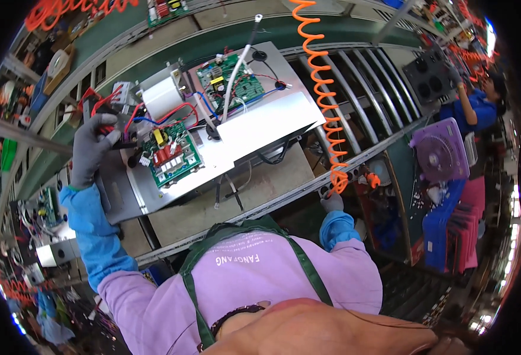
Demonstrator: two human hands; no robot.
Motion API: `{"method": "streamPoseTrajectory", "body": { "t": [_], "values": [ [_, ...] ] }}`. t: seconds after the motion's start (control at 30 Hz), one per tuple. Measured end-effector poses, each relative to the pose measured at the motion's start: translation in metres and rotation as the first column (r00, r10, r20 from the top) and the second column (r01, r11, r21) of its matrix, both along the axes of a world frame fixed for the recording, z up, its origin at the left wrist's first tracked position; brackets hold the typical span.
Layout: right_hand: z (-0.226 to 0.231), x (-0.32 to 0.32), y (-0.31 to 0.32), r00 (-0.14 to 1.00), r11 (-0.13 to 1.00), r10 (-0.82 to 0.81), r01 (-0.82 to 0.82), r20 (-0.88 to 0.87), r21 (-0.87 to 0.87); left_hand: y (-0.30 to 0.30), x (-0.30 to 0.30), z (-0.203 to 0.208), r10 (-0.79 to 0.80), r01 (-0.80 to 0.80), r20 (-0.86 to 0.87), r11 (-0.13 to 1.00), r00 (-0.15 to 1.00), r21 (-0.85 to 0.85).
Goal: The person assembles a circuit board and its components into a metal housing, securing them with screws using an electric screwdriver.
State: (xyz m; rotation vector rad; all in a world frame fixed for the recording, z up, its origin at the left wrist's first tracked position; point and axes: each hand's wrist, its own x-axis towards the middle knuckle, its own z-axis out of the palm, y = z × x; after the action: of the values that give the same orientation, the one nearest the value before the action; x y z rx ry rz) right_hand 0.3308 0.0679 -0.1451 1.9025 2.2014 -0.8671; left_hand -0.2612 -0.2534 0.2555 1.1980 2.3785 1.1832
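Observation:
My left hand (92, 151), in a grey glove, is at the left end of a metal chassis (213, 151). Its fingers are curled together beside a black part and red wires (131, 115); what they grip is hidden. Close to it on the chassis are a green circuit board (171, 155) with red and yellow components and a white cylinder (161, 99). A second green board (231, 80) sits farther back, crossed by a thick white cable (237, 71). My right hand (333, 202), also gloved, is closed at the rail's near edge, by the lower end of an orange coiled hose (325, 94).
Metal rollers (361, 89) run to the right of the chassis. A purple fan (441, 151) stands at the right, above blue and pink bins (450, 225). A co-worker in blue (476, 109) handles a black panel (429, 77) at the far right. Another unit (53, 254) lies at the left.

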Motion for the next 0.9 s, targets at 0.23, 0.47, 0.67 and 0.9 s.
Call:
{"method": "streamPoseTrajectory", "body": {
  "t": [0.23,0.47,0.67,0.9],
  "values": [
    [0.165,-0.023,0.001,0.904,0.947,0.197,-0.276,-0.378,-0.166,-0.001,0.011,0.011,0.003,-0.002,0.024,1.0,1.0,-0.029],
    [0.427,-0.112,-0.067,0.225,0.7,0.591,-0.621,-0.775,0.353,0.013,0.009,0.011,-0.042,0.041,-0.068,0.999,0.997,-0.011],
    [0.48,-0.203,-0.077,-0.18,0.661,0.498,-0.554,-0.848,0.506,-0.001,-0.004,-0.006,-0.063,0.062,0.027,0.997,0.998,0.035],
    [0.498,-0.296,-0.095,-0.077,0.58,0.636,-0.609,-0.768,0.541,0.002,0.004,0.003,-0.005,0.003,-0.054,0.999,0.999,-0.039]
  ]
}}
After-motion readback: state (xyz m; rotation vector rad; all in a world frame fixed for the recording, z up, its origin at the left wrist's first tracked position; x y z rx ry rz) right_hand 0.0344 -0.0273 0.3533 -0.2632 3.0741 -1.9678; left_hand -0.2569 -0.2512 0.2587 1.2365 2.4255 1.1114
